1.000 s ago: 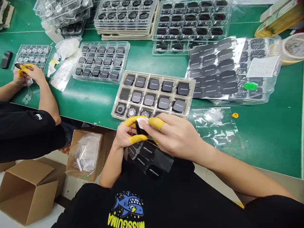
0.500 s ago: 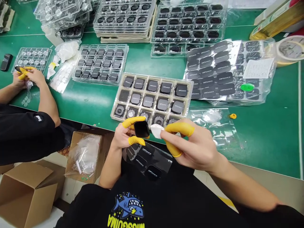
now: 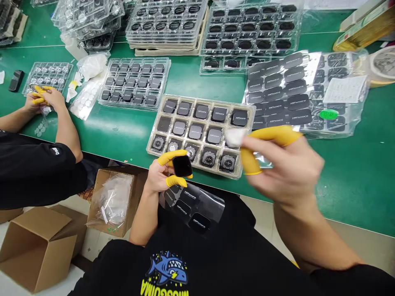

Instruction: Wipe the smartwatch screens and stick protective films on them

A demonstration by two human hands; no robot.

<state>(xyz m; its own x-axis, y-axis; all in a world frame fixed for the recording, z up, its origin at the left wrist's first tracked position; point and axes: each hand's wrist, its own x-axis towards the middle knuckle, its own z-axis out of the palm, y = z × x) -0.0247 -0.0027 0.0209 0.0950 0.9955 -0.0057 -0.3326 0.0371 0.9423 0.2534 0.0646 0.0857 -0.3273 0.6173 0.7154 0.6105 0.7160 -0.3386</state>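
My left hand (image 3: 160, 170), with yellow finger cots, grips a black smartwatch body (image 3: 182, 166) by its edges, dark screen up. A dark clear-backed sheet of labels (image 3: 197, 205) hangs below that hand; whether the fingers also pinch it is hidden. Off to the right, my right hand (image 3: 280, 164) pinches a white cloth (image 3: 235, 137), slightly blurred, above the right end of the tray. This clear tray (image 3: 202, 167) holds watch bodies in its cells, some with printed films up, the front row backs up.
A co-worker's hands (image 3: 43, 98) handle a small part at the left. Another watch tray (image 3: 132, 102) lies beyond. Stacked trays (image 3: 166, 37) line the back. Label sheets (image 3: 277, 90) and a tape roll (image 3: 382, 63) lie right. Open cardboard boxes (image 3: 40, 250) stand on the floor.
My right hand has moved right and up with the white cloth, away from the watch body. My left hand stays nearly in place, still gripping it. The view has shifted slightly.
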